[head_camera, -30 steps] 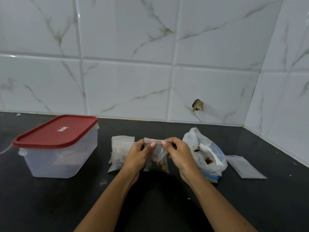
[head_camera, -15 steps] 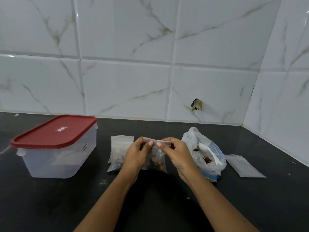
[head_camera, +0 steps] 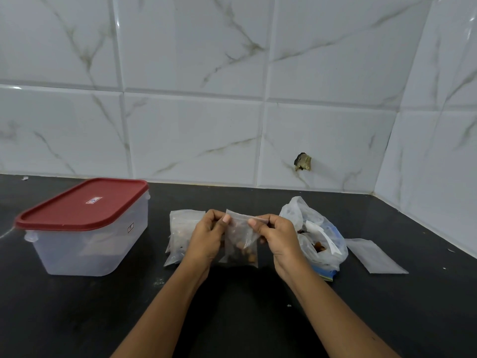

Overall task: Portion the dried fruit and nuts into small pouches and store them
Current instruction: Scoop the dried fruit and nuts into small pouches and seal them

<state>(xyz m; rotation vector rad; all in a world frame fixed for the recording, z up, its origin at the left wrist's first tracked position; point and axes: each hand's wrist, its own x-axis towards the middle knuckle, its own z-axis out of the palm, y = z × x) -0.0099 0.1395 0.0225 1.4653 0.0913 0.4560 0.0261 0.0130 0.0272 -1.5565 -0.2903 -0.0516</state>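
- Pouches lie at the middle of our view: 1 small clear zip pouch [head_camera: 241,245] hangs upright between both hands, its bottom edge at or just above the black countertop [head_camera: 232,321]. Brown and orange bits of dried fruit and nuts sit in its lower half.
- Our left hand [head_camera: 206,239] pinches the pouch's top left corner, with the thumb tip on the front and the curled fingers behind. It holds nothing else.
- Our right hand [head_camera: 280,239] pinches the top strip nearer the right side. The thumb tip presses the front face and the other fingers fold behind.
- We cannot tell whether the zip strip is sealed.
- 1 more filled pouch [head_camera: 180,228] sits on the countertop just behind and left of the left hand, which partly hides it.
- We see a crumpled plastic bag [head_camera: 320,228] just right of the right hand, with its mouth open and dried fruit showing inside. A blue edge peeks out under its lower side.
- 1 flat empty pouch [head_camera: 374,255] lies on the countertop just beside the bag, on its right.
- At far left stands a translucent storage container [head_camera: 87,249] with its red lid [head_camera: 82,202] on, well apart from the pouches.
- Behind everything is a tiled wall [head_camera: 196,140] of white marble-patterned tiles, and 1 tile has a chipped hole [head_camera: 302,162] above the bag.
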